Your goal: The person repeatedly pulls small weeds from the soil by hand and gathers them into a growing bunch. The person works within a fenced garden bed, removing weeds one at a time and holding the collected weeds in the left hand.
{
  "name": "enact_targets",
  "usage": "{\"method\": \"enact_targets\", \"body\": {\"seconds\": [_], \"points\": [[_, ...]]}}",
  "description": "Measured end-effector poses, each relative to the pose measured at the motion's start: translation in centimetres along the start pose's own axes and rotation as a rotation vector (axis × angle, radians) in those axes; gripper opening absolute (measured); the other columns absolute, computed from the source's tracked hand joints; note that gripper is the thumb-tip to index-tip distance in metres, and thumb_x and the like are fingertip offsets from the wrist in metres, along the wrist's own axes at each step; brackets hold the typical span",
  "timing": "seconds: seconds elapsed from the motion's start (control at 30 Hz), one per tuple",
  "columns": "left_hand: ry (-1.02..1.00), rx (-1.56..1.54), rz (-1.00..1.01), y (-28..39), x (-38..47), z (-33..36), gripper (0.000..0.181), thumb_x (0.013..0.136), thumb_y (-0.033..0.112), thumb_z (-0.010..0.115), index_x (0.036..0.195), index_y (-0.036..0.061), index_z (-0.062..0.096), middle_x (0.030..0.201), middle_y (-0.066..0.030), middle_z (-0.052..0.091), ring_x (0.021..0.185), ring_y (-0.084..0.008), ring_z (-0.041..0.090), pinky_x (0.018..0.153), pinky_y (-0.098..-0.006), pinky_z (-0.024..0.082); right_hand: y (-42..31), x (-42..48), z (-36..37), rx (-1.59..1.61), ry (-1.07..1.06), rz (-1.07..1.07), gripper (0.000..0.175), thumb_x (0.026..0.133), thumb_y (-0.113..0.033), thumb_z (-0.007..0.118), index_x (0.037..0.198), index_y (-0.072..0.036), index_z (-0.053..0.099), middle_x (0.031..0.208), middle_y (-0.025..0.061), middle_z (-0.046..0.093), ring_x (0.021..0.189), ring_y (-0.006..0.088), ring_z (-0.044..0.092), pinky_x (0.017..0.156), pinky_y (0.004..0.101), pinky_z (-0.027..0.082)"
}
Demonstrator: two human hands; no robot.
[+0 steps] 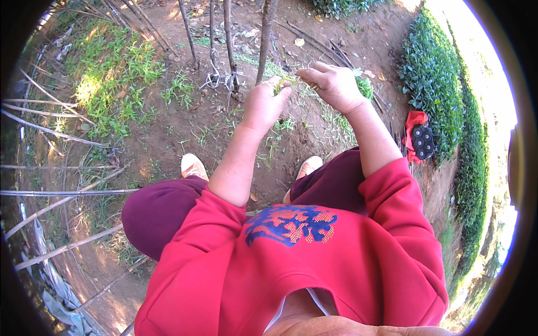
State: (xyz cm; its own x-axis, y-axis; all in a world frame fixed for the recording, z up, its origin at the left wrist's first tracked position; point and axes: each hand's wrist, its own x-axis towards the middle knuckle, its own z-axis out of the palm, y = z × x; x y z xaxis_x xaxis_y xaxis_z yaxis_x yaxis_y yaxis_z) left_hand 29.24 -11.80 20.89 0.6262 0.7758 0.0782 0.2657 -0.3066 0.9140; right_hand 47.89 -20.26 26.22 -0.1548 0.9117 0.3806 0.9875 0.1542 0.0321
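My left hand point(265, 103) is closed around a small bunch of green plant stems point(286, 80), just in front of a wooden stake point(265, 42). Close on its right, my right hand point(334, 84) has its thumb and fingertips together at the end of the same greenery; whether they pinch a stem is too small to tell. Both hands are above the bare soil in front of my shoes. White ties point(212, 79) are wrapped round the foot of a thinner stake beyond my left hand.
Green weeds point(113, 80) and leaning poles point(63, 250) lie to the left. Dry sticks point(323, 47) rest on the soil beyond my right hand. On the right stand leafy bushes point(433, 80), beside a red cloth point(414, 122) and a dark object with round studs point(423, 142).
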Motion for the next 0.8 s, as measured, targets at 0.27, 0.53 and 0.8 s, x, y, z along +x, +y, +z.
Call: {"method": "enact_targets", "body": {"seconds": [0.27, 0.53, 0.8], "points": [[0.048, 0.029, -0.015, 0.0, 0.3, 0.3, 0.020, 0.088, 0.022, 0.067, 0.102, 0.0070, 0.068, 0.075, -0.0060, 0.067, 0.065, -0.0151, 0.062, 0.064, -0.0296, 0.049, -2.0, 1.5, 0.8, 0.367, -0.067, 0.771, 0.015, 0.093, -0.021, 0.061, 0.105, -0.017, 0.069, 0.097, 0.0063, 0.070, 0.077, 0.0157, 0.068, 0.067, 0.0304, 0.053], [-0.015, -0.942, -0.308, -0.1, 0.6, 0.3, 0.016, 0.092, 0.012, 0.066, 0.106, 0.0048, 0.062, 0.077, 0.0006, 0.060, 0.056, -0.0055, 0.049, 0.048, -0.0205, 0.038, 0.1, 1.4, 0.0, 1.112, 0.294, 1.138, 0.045, 0.090, -0.011, 0.067, 0.132, 0.001, 0.053, 0.075, -0.0038, 0.051, 0.057, 0.0044, 0.042, 0.051, 0.0216, 0.036], [0.020, -0.980, -0.291, 0.4, 0.3, 0.6, 0.019, 0.091, 0.012, 0.066, 0.108, 0.0025, 0.066, 0.078, 0.0009, 0.062, 0.059, -0.0051, 0.052, 0.051, -0.0188, 0.040, -2.6, 1.6, 1.3, 1.894, -0.068, 1.017, 0.015, 0.093, -0.009, 0.064, 0.106, 0.000, 0.064, 0.072, -0.0062, 0.051, 0.055, 0.0021, 0.037, 0.049, 0.0181, 0.030]]}}
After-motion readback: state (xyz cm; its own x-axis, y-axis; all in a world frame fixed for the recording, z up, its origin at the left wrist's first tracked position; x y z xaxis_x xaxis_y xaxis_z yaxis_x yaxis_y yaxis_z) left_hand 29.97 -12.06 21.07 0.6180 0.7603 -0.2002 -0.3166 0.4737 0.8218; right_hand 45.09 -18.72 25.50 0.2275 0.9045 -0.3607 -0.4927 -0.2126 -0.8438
